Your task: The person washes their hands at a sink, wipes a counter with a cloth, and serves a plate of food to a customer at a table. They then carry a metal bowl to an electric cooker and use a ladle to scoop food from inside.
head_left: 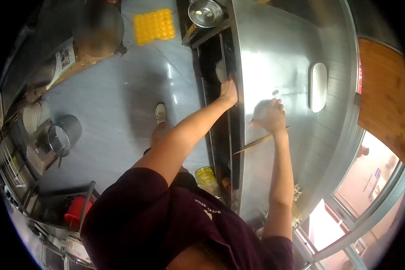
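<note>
My left hand (228, 92) is at the front edge of the steel counter (261, 49), fingers curled. A pale object (220, 72), too dim to name, shows just beyond its fingertips in the dark shelf opening; what the fingers hold is not clear. Over the counter top, my right hand (270, 114) is bent at the wrist, thumb held apart from the fingers and nothing visible in it. A thin wooden stick (260, 142) lies across the counter, passing beneath the right wrist. Near the right fingertips is a small dark spot (275, 92).
A white oblong dish (318, 87) sits at the counter's back. Beyond the far end stands a metal bowl (205, 13). On the floor are a yellow egg tray (154, 27) and a metal bucket (65, 135). A wooden board (384, 90) is at the right.
</note>
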The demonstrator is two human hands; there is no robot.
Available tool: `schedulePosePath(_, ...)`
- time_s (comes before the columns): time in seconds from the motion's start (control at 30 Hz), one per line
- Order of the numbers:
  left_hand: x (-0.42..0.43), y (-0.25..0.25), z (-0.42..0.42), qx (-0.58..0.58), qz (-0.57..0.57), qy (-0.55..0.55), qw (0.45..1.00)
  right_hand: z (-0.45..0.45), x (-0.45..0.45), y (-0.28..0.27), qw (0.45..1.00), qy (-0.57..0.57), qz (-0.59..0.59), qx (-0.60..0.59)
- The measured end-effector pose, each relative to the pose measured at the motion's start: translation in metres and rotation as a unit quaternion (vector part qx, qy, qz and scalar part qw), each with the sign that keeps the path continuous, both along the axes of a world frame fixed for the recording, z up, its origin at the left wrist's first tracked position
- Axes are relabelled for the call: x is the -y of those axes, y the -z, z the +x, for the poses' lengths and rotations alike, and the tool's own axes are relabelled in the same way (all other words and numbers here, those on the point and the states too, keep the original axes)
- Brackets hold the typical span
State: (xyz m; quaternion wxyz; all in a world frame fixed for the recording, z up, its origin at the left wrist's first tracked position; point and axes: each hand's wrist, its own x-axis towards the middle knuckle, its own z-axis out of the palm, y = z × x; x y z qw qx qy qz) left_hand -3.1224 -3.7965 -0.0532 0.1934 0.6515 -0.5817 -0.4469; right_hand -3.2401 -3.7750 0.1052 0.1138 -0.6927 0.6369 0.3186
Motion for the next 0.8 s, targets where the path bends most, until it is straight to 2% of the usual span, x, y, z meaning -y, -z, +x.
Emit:
schedulePosePath(0.1, 0.004, 0.014, -0.004, -0.056, 0.054, -0.020, 0.997, 0.001, 0.001, -0.003, 1.000, -0.006, -0.004, 0.000)
schedulePosePath(0.2, 0.001, -0.010, 0.005, -0.107, 0.060, -0.050, 0.991, -0.005, 0.001, 0.001, 1.000, -0.015, -0.012, 0.003)
schedulePosePath(0.23, -0.004, -0.034, 0.014, -0.127, 0.005, -0.067, 0.990, -0.006, 0.001, 0.001, 1.000, -0.021, -0.015, 0.005)
schedulePosePath(0.33, -0.004, -0.008, 0.008, -0.117, -0.052, -0.007, 0.992, -0.007, -0.005, 0.007, 0.998, -0.051, -0.038, -0.006)
schedulePosePath(0.37, -0.005, -0.004, 0.007, -0.114, -0.113, -0.016, 0.987, -0.007, -0.003, 0.006, 0.999, -0.042, -0.034, 0.004)
schedulePosePath(0.47, -0.014, -0.003, 0.008, -0.140, -0.110, -0.100, 0.979, -0.008, -0.001, 0.005, 1.000, -0.029, -0.003, -0.002)
schedulePosePath(0.63, -0.028, -0.009, 0.017, -0.178, -0.185, -0.142, 0.956, -0.007, -0.002, -0.001, 0.999, -0.022, 0.023, 0.003)
schedulePosePath(0.77, -0.042, -0.014, 0.034, -0.175, -0.155, -0.158, 0.959, -0.008, -0.004, 0.000, 1.000, -0.022, 0.018, 0.009)
schedulePosePath(0.8, -0.045, -0.010, 0.039, -0.176, -0.183, -0.169, 0.952, -0.009, -0.005, 0.001, 1.000, -0.020, 0.010, 0.013)
